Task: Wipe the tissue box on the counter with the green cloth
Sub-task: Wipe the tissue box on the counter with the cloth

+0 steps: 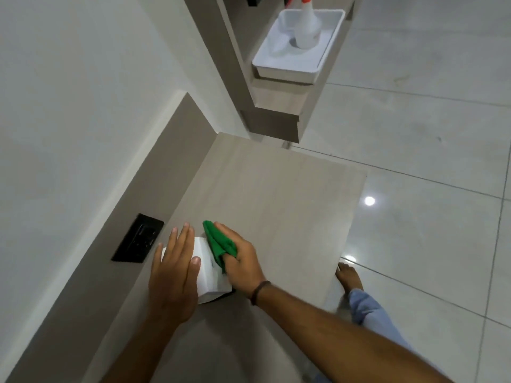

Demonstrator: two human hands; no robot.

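A white tissue box (210, 280) stands on the pale wood counter (276, 205) close to the back panel. My left hand (174, 275) lies flat over the box's left side and top, fingers stretched out, holding it. My right hand (240, 261) grips a bunched green cloth (219, 246) and presses it against the box's right upper side. Most of the box is hidden under both hands.
A black socket plate (137, 238) is set in the grey back panel left of the box. On a shelf further back stands a white tray (290, 62) holding a spray bottle (305, 26). Glossy tiled floor lies to the right, with my bare foot (349, 277) by the counter edge.
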